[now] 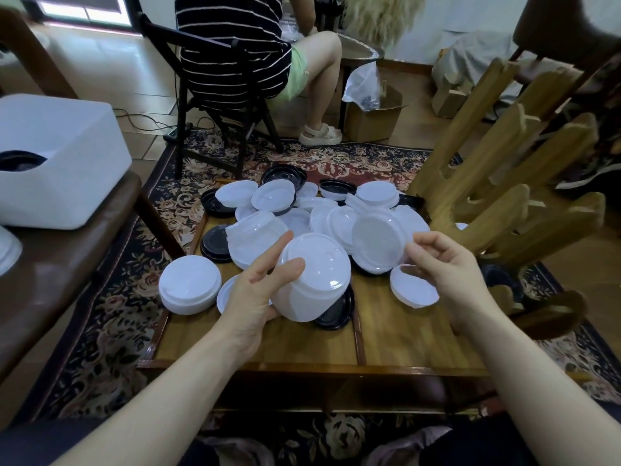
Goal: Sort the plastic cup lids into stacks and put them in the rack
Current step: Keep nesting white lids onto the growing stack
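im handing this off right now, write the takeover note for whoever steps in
Left hand grips a stack of white lids above the low wooden table.
Right hand pinches one translucent lid by its edge.
A second white stack stands at the table's left edge.
The mixed pile of white and black lids is still unsorted.
The wooden rack, on the right, shows no stacks in its slots.
Left: sort the pile, load the rack.

You are finding bare wood along the near edge of the low wooden surface (302, 344). A heap of white and black plastic lids (312, 213) is blocking the middle, and the slatted wooden rack (497, 183) is crowding the right.
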`<state>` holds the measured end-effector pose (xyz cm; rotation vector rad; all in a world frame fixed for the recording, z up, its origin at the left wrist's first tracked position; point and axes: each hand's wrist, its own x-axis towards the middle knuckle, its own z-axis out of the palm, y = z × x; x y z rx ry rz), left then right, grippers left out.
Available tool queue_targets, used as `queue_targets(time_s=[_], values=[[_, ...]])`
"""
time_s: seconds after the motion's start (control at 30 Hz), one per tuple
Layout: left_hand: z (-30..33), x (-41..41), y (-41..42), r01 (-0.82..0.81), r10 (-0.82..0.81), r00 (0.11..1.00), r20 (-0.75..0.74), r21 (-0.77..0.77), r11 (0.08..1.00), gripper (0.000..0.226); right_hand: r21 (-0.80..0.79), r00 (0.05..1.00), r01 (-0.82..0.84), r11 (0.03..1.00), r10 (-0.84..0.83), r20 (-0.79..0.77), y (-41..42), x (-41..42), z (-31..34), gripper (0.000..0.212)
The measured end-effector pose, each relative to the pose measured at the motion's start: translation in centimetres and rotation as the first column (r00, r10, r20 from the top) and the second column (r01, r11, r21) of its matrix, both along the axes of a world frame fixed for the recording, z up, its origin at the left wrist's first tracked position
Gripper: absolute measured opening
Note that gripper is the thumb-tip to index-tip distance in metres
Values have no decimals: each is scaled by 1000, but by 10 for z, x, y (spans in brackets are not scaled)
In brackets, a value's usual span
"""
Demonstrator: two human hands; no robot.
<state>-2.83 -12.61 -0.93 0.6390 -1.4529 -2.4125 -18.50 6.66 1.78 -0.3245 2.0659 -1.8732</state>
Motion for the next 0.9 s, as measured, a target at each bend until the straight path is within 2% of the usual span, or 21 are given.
queue_targets(time_s=[0.1,0.17,0.27,0.37,0.5,0.6,0.63,0.7,0.77,0.9], values=[[0,-2,2,-11,11,1000,0,12,1000,67,-245,964,13,970,53,261,-6,3,8,14],[0,-3,3,-5,5,1000,4,17,1000,65,-363,928,-2,932,137,347,-11,5,12,25],[0,-4,3,5,-5,1000,6,12,1000,67,-469,898,-37,882,235,371,-18,9,15,42],[-1,-3,2,7,-7,1000,6,12,1000,65,-480,876,-123,869,322,359,-24,16,16,47],[-1,-3,1,-1,1,1000,2,36,999,64,-442,821,-241,864,424,382,-28,22,12,48],[0,-3,1,7,-8,1000,5,34,999,60,-384,815,-277,881,427,391,-27,24,10,48],[1,-3,2,13,-14,1000,6,28,1000,61,-327,839,-296,897,408,361,-27,25,9,49],[1,-2,2,26,-26,1000,6,15,1000,64,-110,909,-337,935,353,221,-28,25,4,55],[2,-2,3,32,-32,999,11,9,999,69,62,937,-346,936,340,84,-29,27,2,58],[3,-1,3,32,-32,999,26,7,999,70,136,919,-388,912,393,-12,-30,31,1,74]])
